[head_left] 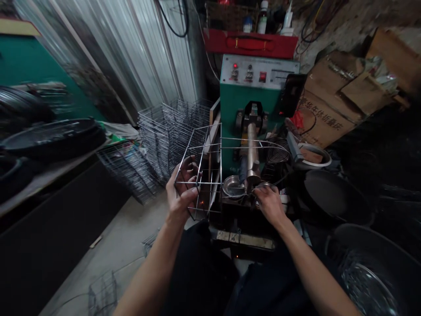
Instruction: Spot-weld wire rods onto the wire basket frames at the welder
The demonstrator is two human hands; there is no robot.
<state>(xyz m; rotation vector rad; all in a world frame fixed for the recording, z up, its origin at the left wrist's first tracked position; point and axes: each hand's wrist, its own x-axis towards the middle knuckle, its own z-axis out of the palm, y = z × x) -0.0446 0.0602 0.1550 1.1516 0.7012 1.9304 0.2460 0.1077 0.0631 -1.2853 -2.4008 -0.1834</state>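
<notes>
A wire rack frame (210, 149) of thin steel rods is held up in front of a green spot-welding machine (253, 92). My left hand (181, 193) grips the frame's left end, fingers curled around its rods. My right hand (269, 202) is closed on a wire at the frame's right side, close to the machine's copper electrode (252, 153). A small metal bowl (232, 185) sits just left of the electrode.
Stacks of finished wire racks (171, 131) stand at the left of the machine, more lean on the floor (130, 169). Black pans (52, 136) lie on a bench at left. Round black tubs (329, 193) and cardboard boxes (329, 114) crowd the right.
</notes>
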